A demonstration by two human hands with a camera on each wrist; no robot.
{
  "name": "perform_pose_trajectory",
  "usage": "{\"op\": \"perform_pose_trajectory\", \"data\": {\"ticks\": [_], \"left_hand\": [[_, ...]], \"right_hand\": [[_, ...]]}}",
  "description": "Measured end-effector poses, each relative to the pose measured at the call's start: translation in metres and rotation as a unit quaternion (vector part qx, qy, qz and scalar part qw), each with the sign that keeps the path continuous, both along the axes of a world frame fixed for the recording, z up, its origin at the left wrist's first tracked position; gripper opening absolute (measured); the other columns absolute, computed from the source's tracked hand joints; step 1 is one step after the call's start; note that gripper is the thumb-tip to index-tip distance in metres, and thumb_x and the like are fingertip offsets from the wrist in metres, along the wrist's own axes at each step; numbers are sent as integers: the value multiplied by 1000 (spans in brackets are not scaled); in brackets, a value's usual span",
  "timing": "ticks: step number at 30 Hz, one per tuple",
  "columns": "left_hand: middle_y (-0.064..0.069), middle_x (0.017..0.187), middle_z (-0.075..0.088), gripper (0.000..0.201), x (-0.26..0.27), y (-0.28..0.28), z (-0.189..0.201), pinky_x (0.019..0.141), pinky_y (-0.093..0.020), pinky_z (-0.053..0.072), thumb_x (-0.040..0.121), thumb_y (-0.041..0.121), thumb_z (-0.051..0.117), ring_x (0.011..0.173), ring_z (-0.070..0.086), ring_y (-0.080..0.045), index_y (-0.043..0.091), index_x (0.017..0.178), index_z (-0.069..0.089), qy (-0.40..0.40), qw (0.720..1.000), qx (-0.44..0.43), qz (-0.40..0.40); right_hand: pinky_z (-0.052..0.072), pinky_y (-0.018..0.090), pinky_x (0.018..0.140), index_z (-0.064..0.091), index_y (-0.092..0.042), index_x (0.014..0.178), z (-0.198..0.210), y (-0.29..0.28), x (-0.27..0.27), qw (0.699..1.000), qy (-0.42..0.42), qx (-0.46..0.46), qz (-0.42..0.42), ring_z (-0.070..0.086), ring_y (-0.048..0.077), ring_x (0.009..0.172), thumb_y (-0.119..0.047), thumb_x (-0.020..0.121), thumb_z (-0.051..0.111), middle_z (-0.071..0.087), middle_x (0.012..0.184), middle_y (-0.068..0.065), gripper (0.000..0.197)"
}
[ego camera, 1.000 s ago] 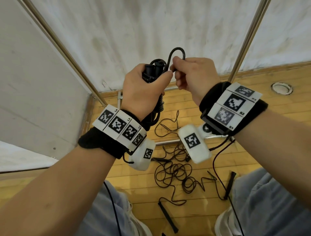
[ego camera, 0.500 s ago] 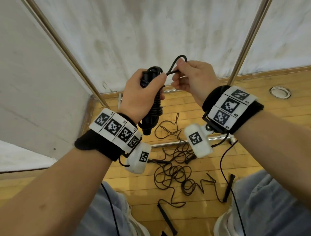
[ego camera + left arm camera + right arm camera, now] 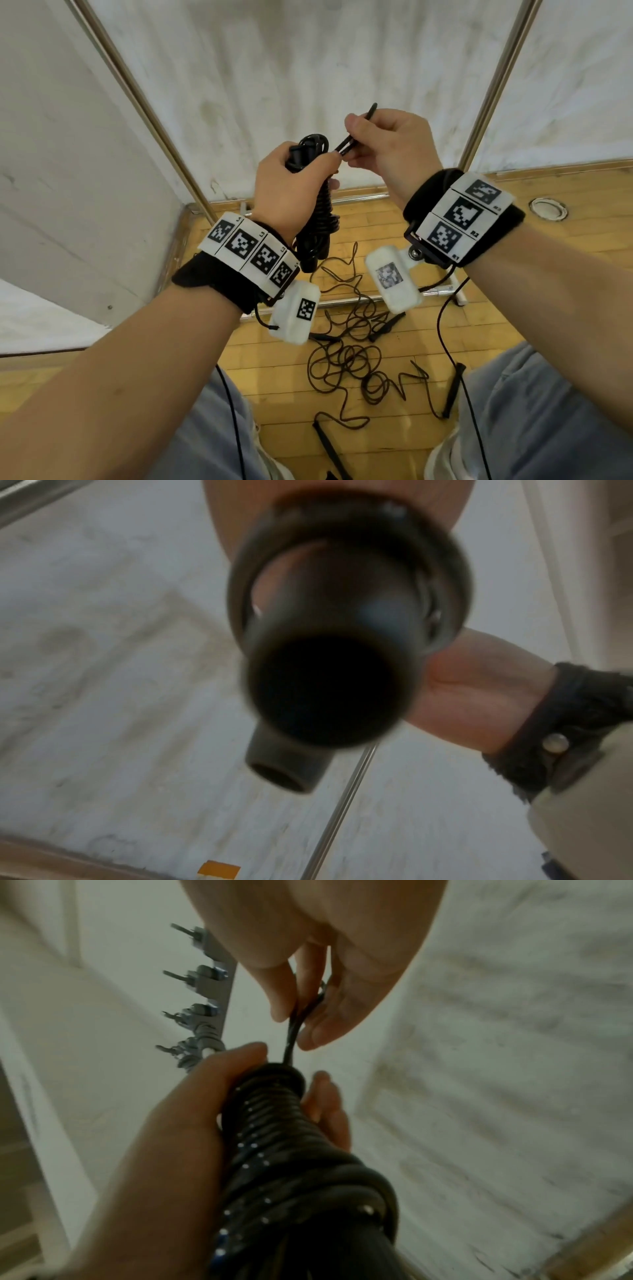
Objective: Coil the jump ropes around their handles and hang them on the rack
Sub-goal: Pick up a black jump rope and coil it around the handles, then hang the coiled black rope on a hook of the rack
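Note:
My left hand (image 3: 294, 192) grips a black jump rope (image 3: 317, 219) coiled tightly round its two handles, held upright at chest height. The handle ends (image 3: 322, 691) fill the left wrist view, blurred. My right hand (image 3: 387, 147) pinches a short doubled loop of the rope (image 3: 356, 133) that comes out of the top of the coil and holds it taut up and to the right. In the right wrist view the thumb and fingers (image 3: 318, 1031) squeeze that loop just above the coil (image 3: 291, 1137). A metal rack with pegs (image 3: 202, 996) shows up behind the hands.
More black jump ropes (image 3: 352, 359) lie tangled on the wooden floor between my knees, with loose handles (image 3: 452, 390) beside them. Metal rack legs (image 3: 496, 78) slant up on both sides against the white wall. A round floor fitting (image 3: 548, 209) sits at the right.
My right hand has drawn the rope loop out of the coil, up and to the right, so it runs straight and taut. The left hand has shifted slightly left with the coil.

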State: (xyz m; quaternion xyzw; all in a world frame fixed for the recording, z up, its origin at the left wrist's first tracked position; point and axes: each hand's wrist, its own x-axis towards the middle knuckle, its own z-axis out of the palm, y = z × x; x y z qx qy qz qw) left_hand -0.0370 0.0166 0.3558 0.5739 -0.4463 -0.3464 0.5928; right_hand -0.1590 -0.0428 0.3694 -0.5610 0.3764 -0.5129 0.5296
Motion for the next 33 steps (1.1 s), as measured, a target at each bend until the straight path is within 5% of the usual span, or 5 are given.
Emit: {"op": "perform_pose_trajectory", "data": {"ticks": [3, 7, 12, 22, 33], "left_hand": [[0, 70, 63, 22, 0, 2, 11, 56, -28, 55, 74, 25, 75, 60, 63, -14, 14, 85, 60, -41, 999, -21, 10], [-14, 95, 65, 28, -3, 7, 31, 75, -45, 58, 76, 22, 75, 85, 68, -30, 25, 95, 55, -59, 997, -59, -3], [9, 78, 56, 13, -2, 7, 64, 63, -14, 47, 82, 11, 66, 65, 55, 3, 19, 88, 57, -120, 990, -76, -14], [6, 76, 63, 13, 3, 12, 143, 63, -13, 48, 83, 3, 60, 61, 60, 5, 13, 85, 67, -160, 976, -145, -3], [0, 79, 64, 12, 3, -7, 233, 64, -17, 52, 92, 15, 60, 63, 65, -1, 6, 90, 67, -105, 968, -224, 47]], "right_hand": [[53, 27, 58, 57, -7, 66, 16, 6, -1, 999, 23, -35, -13, 62, 19, 54, -17, 87, 66, 56, 58, 4, 25], [52, 27, 51, 53, -7, 62, 42, 11, 0, 996, 41, -76, -36, 59, 17, 48, -17, 85, 67, 51, 53, 2, 29], [54, 31, 56, 54, -11, 58, 81, 22, 4, 983, 98, -154, -28, 63, 18, 52, -19, 84, 68, 58, 64, 11, 30], [55, 30, 65, 64, -10, 65, 159, 37, 9, 963, 138, -229, -23, 61, 12, 57, -20, 82, 69, 66, 69, 8, 20], [54, 25, 57, 37, -25, 84, 233, 25, 14, 955, -33, -274, -108, 63, 15, 52, 1, 85, 54, 61, 80, 9, 31]]}}
